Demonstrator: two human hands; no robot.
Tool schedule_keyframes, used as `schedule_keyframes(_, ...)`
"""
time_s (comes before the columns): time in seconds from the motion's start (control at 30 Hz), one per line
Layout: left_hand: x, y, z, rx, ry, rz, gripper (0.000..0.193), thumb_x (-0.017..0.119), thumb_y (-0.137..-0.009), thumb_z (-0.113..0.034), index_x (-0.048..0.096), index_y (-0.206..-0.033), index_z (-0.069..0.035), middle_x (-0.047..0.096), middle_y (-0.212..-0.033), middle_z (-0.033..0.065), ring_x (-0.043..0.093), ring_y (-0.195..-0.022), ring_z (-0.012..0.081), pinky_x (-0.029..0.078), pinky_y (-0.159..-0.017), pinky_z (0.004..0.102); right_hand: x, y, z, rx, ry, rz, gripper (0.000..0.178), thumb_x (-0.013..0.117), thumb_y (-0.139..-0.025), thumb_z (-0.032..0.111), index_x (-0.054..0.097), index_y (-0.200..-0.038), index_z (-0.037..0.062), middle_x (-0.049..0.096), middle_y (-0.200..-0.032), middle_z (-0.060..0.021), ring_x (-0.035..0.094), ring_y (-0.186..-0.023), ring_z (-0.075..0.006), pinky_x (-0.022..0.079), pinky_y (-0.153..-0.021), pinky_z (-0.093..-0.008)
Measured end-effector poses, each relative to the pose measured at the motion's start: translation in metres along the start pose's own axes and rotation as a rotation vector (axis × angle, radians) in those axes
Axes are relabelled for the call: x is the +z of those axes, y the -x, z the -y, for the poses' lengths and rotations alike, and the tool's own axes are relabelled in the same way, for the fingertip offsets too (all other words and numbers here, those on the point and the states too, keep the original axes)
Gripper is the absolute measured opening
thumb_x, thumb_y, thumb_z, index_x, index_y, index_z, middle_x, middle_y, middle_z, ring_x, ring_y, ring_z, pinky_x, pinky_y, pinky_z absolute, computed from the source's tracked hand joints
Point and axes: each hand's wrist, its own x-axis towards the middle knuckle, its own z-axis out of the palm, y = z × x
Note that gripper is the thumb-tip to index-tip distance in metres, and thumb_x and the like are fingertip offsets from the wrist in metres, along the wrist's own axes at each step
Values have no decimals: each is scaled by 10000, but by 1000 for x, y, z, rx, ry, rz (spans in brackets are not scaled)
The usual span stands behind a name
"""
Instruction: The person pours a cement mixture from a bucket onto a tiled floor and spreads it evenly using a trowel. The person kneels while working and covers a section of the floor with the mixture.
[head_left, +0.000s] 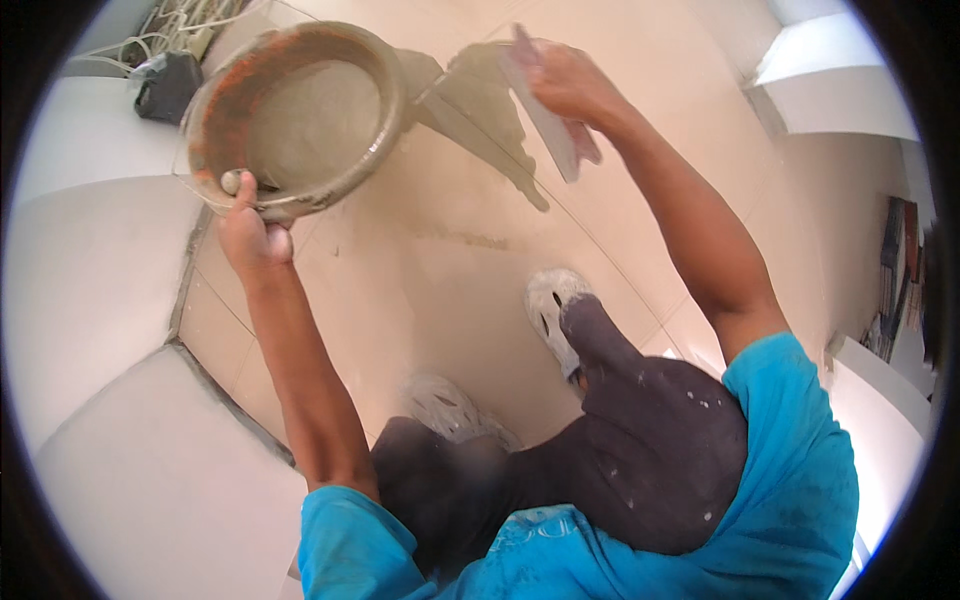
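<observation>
Grout slurry (480, 100) on the floor tiles (420, 290): right hand (565, 80) grips the float (550, 125) — keep it angled along the joint; left hand (250, 235) clasps the mixing pan (295, 115) rim — hold level.

top: bright blue short-sleeved shirt (800, 470), forearms left bare | legs: dark trousers (650, 450), flecked with pale spatter | feet: grey perforated clogs (552, 305), dusted with dried grout

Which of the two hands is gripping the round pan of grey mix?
The left hand, its thumb hooked over the pan rim. The right hand instead holds a flat trowel against the floor tiles.
</observation>
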Motion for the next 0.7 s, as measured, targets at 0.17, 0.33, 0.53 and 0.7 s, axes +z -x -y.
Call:
schedule_keyframes(0.17, -5, -1, 11, 20, 12, -34, 398, 627, -866, -49, 504, -1245, -50, 582, -1015, 25, 577, -847, 138, 490, -744, 291, -31, 7, -14, 309, -163, -24, 582, 381, -931, 494, 544, -1216, 14, 615, -1072, -261, 573, -1031, -406, 437, -877, -472)
schedule_keyframes(0.33, -4, 20, -17, 174, 85, -21, 484, 572, -868, 22, 428, -1329, -18, 531, -1181, 62, 538, -1061, 179, 460, -892, 323, -46, 36, 18, 299, -223, -161, 608, 398, -930, 528, 620, -1066, -22, 628, -1016, -271, 589, -1010, -407, 445, -864, -455)
schedule_keyframes(0.53, -36, 17, -29, 57, 48, 12, 466, 534, -886, 35, 401, -1332, 19, 496, -1239, 114, 530, -1094, 231, 452, -929, 380, -18, 62, 52, 329, -281, -217, 574, 437, -930, 476, 602, -1046, -62, 626, -995, -287, 592, -995, -425, 449, -849, -468)
schedule_keyframes(0.7, 24, 20, -24, 17, 6, -45, 446, 532, -886, 36, 415, -1317, 24, 503, -1229, 120, 532, -1089, 243, 457, -923, 407, -45, 30, 4, 313, -288, -184, 569, 444, -926, 471, 589, -1070, -61, 622, -1006, -297, 588, -1000, -435, 450, -847, -471)
